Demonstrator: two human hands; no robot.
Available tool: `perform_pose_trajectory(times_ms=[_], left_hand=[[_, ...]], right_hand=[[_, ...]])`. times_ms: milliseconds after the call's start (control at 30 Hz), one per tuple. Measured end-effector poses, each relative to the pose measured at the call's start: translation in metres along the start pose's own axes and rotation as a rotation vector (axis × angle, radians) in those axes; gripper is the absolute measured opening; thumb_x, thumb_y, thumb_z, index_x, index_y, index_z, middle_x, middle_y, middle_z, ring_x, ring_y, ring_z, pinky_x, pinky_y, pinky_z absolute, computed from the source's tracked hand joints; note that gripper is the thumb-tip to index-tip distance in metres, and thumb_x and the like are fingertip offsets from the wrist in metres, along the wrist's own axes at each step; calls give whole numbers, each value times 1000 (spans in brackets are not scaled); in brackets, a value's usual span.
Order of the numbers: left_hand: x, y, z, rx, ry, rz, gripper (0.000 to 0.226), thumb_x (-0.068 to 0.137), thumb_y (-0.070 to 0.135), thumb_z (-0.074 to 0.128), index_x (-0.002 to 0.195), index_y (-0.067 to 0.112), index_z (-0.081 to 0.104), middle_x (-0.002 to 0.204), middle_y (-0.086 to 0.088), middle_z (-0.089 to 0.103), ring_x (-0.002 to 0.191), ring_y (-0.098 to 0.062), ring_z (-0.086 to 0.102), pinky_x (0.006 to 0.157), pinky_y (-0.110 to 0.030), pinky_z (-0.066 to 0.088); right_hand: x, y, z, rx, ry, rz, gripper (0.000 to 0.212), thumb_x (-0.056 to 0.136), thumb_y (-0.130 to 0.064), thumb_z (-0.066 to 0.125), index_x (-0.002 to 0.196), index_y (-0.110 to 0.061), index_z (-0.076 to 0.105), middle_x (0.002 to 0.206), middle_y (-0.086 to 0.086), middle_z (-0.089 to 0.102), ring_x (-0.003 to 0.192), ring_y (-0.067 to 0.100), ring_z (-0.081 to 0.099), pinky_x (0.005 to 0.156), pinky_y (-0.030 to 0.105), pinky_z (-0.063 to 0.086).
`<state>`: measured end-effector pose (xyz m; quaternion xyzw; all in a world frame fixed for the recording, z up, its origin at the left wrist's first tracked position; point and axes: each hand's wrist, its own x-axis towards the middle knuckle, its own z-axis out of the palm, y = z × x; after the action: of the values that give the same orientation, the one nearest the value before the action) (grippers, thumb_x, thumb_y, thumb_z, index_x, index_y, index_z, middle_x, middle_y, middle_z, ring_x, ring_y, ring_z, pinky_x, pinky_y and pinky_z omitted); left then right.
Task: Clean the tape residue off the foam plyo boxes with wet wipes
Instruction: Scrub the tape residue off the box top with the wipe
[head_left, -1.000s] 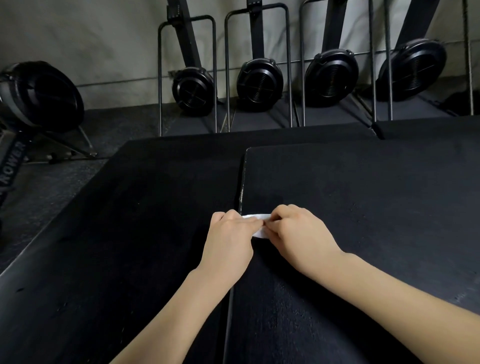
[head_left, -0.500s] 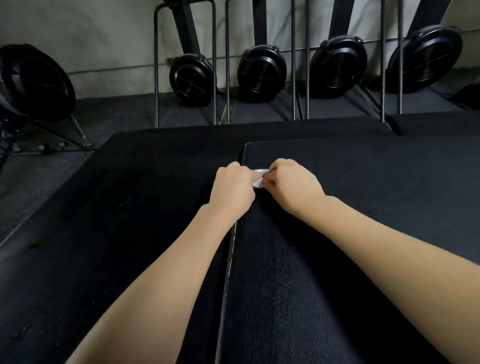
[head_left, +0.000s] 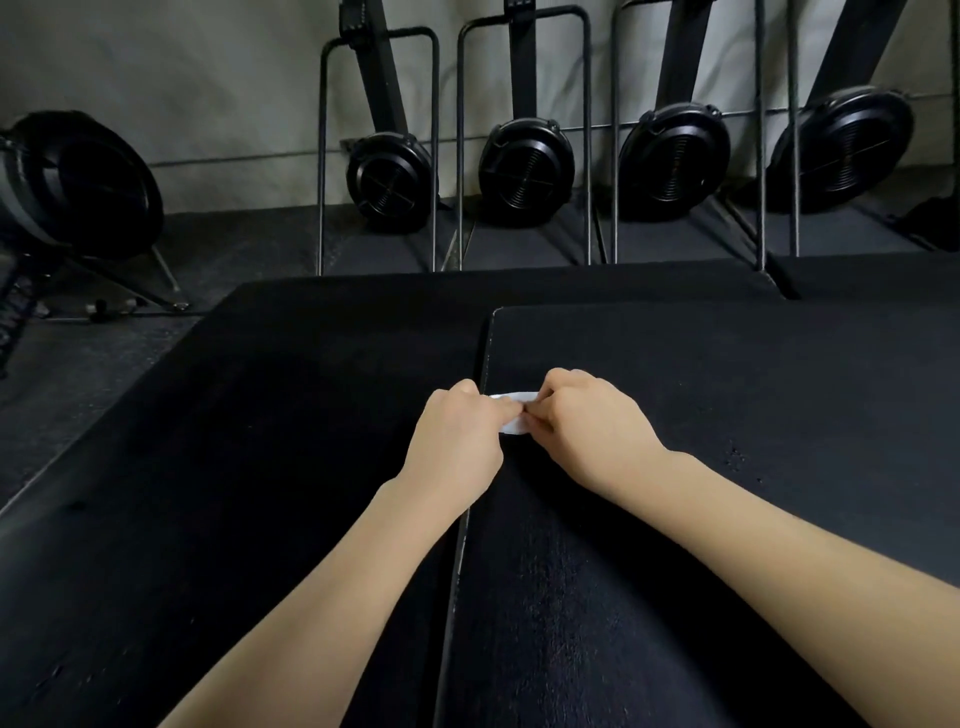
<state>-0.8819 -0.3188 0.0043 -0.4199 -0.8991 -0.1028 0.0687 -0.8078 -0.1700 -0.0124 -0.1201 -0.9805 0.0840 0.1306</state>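
Note:
Two black foam plyo boxes lie side by side: the left box (head_left: 234, 441) and the slightly higher right box (head_left: 727, 415), with a narrow seam between them. A small white wet wipe (head_left: 513, 413) sits at the right box's left edge. My left hand (head_left: 457, 441) and my right hand (head_left: 597, 426) both pinch the wipe with curled fingers, knuckles nearly touching over the seam. Most of the wipe is hidden under my fingers. A few pale specks mark the right box's top to the right of my right wrist.
Several upright rowing machines (head_left: 524, 171) stand in metal racks against the grey wall beyond the boxes. Another rower's flywheel (head_left: 78, 187) sits on the floor at the far left. Dark rubber flooring (head_left: 78, 374) lies left of the boxes.
Both hands slid the wipe away from me along the right box's left edge, then came back a little toward me. The grip on the wipe is the same.

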Motion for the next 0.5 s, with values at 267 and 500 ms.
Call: perform_pose_trajectory(times_ms=[267, 500], left_hand=[[75, -3, 0, 7, 19, 34, 41, 91, -2, 45, 116, 21, 69, 70, 6, 27, 82, -18, 36, 79, -34, 43], [142, -16, 19, 32, -43, -30, 43, 89, 2, 47, 117, 27, 68, 75, 3, 37, 90, -23, 47, 72, -33, 40]], right_hand=[[75, 24, 5, 93, -20, 154, 33, 98, -41, 59, 100, -8, 58, 101, 4, 57, 92, 29, 58, 70, 35, 42], [132, 49, 15, 97, -8, 192, 29, 99, -36, 56, 103, -7, 57, 106, 8, 59, 96, 33, 61, 70, 35, 40]])
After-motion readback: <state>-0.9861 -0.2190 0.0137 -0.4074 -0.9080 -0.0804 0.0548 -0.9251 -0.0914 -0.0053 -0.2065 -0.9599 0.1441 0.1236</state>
